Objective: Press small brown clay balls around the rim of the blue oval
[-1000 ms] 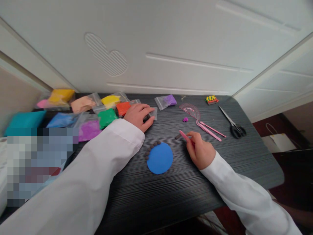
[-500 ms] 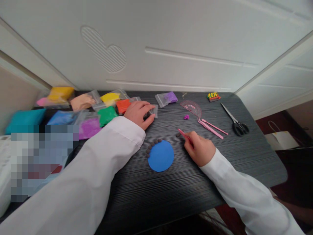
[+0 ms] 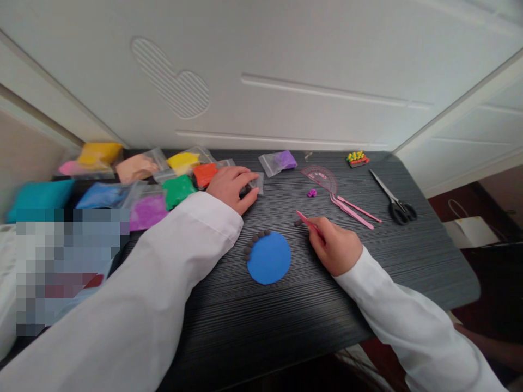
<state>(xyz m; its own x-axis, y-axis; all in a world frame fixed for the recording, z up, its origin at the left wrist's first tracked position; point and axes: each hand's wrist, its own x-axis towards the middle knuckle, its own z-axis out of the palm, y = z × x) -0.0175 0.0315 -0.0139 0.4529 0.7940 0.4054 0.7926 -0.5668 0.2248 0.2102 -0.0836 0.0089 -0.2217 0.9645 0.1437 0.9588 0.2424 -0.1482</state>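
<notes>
My left hand (image 3: pixel 232 189) rests at the back of the table, thumb and fingers curved around a small clear bag (image 3: pixel 260 184) with dark clay in it, mostly covered by the fingers. In my right hand (image 3: pixel 337 247) is a slim pink clay tool (image 3: pixel 306 219), gripped like a pen and pointing up and left. Its tip lies by a small dark grey piece of clay (image 3: pixel 298 223) on the table. Between my hands lies a flat blue clay disc (image 3: pixel 269 258). Several dark grey clay lumps (image 3: pixel 255 238) line its upper left edge.
Bags of coloured clay, among them a green one (image 3: pixel 178 191), crowd the left. A purple bag (image 3: pixel 286 159), a protractor (image 3: pixel 321 177), a purple bit (image 3: pixel 312 193), pink tweezers (image 3: pixel 353 212), a yellow-and-red piece (image 3: pixel 357 159) and scissors (image 3: pixel 398 209) lie behind and right.
The view has shifted very slightly. Both hands hold nearly the same places, and the pink tool's tip is a touch higher in the picture beside the grey piece.
</notes>
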